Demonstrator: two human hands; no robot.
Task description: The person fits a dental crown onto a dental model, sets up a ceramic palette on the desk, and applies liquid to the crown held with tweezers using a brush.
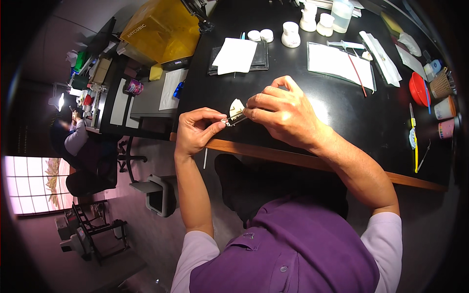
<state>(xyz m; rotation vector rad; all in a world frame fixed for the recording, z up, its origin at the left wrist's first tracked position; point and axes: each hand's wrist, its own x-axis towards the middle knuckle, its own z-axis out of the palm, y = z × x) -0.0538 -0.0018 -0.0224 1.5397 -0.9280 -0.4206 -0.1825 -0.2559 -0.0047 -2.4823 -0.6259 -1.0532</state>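
Note:
Over the near edge of the black table, my two hands meet at a small cream-coloured dental cast [237, 107]. My left hand [196, 131] pinches its lower left end between thumb and fingertips. At the cast's right side, my right hand [283, 108] is closed, its thumb and fingers pressed together against the edge. A thin dark strip or tool runs across the cast between both sets of fingertips; its kind is too small to tell. The fingers cover part of the cast.
White paper sheets [236, 55] lie on a dark slab ahead. Several white jars [290, 35] stand at the back. A paper pad [337, 66] carries a syringe and a red stick. On the right are a red bowl [418, 89] and a yellow-handled tool [414, 141]. A person [85, 141] sits far left.

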